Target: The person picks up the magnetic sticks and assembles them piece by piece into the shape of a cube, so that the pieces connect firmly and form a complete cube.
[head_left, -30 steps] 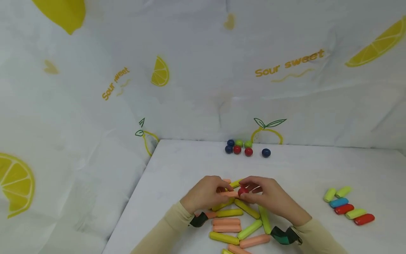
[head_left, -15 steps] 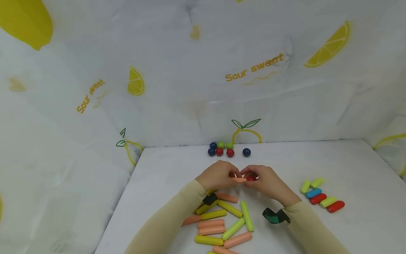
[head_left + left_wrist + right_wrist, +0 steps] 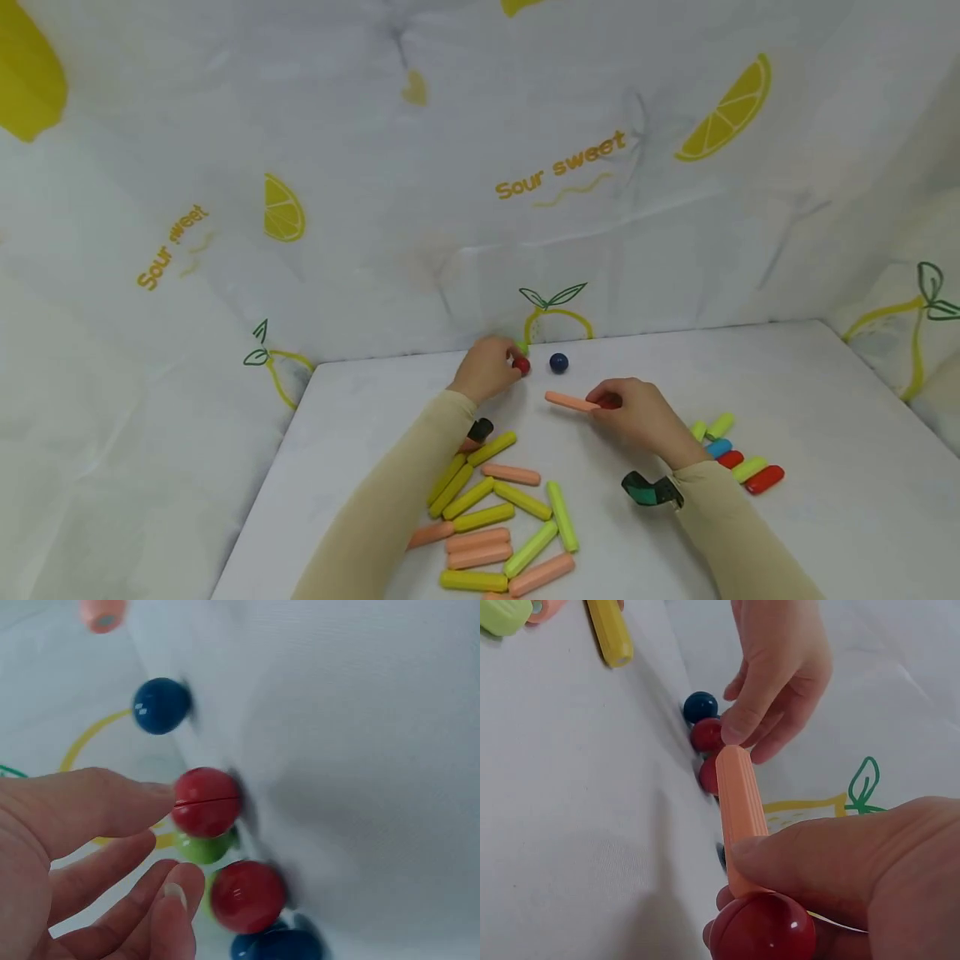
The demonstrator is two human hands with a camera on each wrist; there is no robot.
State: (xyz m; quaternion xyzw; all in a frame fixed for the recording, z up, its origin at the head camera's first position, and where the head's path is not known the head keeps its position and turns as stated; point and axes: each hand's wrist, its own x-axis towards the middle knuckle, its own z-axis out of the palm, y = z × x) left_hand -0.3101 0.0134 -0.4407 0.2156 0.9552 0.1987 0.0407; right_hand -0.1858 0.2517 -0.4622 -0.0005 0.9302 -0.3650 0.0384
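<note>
In the head view my right hand holds an orange magnetic-style building rod above the table. A red ball sits at the rod's near end in the right wrist view, and my thumb presses on the rod beside it. My left hand is at the row of balls at the back. Its thumb tip is at a red ball in the left wrist view, with the other fingers spread apart below. Close by are a green ball, another red ball and blue balls.
Several yellow, orange and lime rods lie in front on the white table. Shorter red, lime and blue pieces are at the right. A lemon-print cloth stands behind.
My hands were together at the orange rod and red ball. Now the left hand has let go and reached to the back balls, while the right keeps the rod and ball. The head view has shifted right.
</note>
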